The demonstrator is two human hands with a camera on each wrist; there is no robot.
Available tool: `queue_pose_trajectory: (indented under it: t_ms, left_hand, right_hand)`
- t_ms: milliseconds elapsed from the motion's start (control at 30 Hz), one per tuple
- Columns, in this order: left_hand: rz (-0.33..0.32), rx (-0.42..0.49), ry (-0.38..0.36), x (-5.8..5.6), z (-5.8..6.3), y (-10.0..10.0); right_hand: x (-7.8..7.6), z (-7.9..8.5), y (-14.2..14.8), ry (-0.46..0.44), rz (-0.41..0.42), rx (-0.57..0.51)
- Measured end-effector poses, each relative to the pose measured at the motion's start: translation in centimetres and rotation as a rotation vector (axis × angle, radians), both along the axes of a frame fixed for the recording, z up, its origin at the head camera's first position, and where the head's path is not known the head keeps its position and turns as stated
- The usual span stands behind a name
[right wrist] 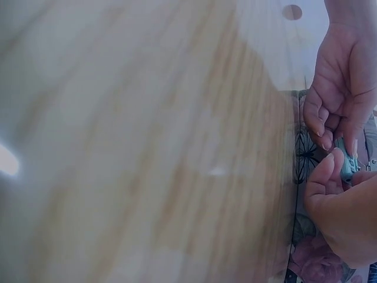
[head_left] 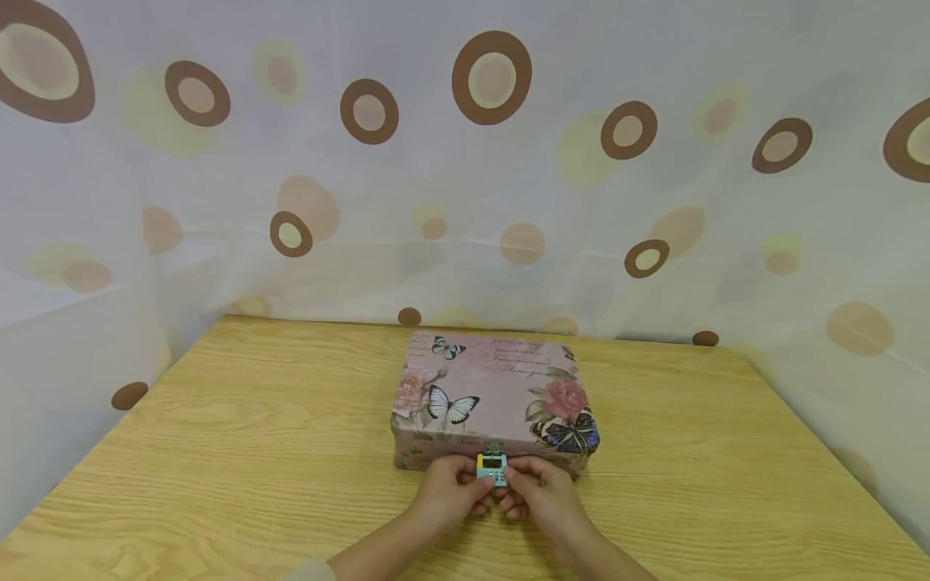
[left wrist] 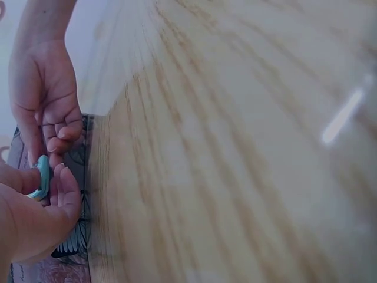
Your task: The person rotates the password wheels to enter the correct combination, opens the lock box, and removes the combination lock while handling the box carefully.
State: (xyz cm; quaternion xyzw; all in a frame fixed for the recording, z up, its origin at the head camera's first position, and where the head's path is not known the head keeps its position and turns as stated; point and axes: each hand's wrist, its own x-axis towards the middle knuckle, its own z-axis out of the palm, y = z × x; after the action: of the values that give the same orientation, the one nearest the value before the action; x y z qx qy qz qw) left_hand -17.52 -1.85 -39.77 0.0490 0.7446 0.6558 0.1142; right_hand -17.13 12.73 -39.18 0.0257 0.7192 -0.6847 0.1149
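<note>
A: Where is the lock (head_left: 492,471)?

B: It is at the front of the box (head_left: 479,387), just below the clasp (head_left: 493,447), between the left hand (head_left: 452,490) and the right hand (head_left: 546,492).

A: How far open are the fingers?

B: They are curled, almost closed. Each hand pinches 1 side of the lock, with the thumb in front.

A: How does it handle, in your opinion?

B: I judge it light and stiff, perhaps of smooth plastic, therefore a little slippery. It does not seem fragile. I would hold it by the 2 side edges, so that the buttons (head_left: 497,477) on its face are free.

A: Do all views tell the same?

B: No. Only the head view shows clearly the dark window (head_left: 492,462) and the clasp. The left wrist view shows the lock nearly from its edge, and the bent fingers under it. The right wrist view shows the button face at a slant. If the lock is fastened to the clasp, I cannot tell from these 3 views.
</note>
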Motion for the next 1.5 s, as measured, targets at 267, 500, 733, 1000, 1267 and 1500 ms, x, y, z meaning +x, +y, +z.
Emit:
queue_pose_trajectory:
  t_ms: [267, 500, 733, 1000, 1267, 1500]
  left_hand:
    - [0.000, -0.011, -0.035, -0.05, 0.03, 0.12]
    - [-0.001, -0.005, -0.045, -0.02, 0.07, 0.20]
    - [0.017, -0.029, -0.046, 0.05, 0.05, 0.46]
    - [0.021, -0.026, -0.032, 0.05, 0.05, 0.58]
    - [-0.020, 0.013, -0.015, 0.10, -0.08, 0.18]
    - [-0.021, 0.006, -0.012, -0.03, -0.31, 0.09]
  right_hand:
    - [-0.08, -0.07, 0.01, -0.004, 0.005, 0.002]
    - [-0.10, -0.01, 0.10, -0.012, 0.015, -0.009]
    - [-0.12, -0.04, 0.24, -0.015, 0.027, -0.018]
    - [-0.14, -0.03, 0.36, -0.012, 0.021, -0.008]
    - [-0.16, 0.07, 0.29, -0.016, 0.020, -0.001]
    - [-0.18, 0.18, 0.34, -0.023, 0.027, 0.011]
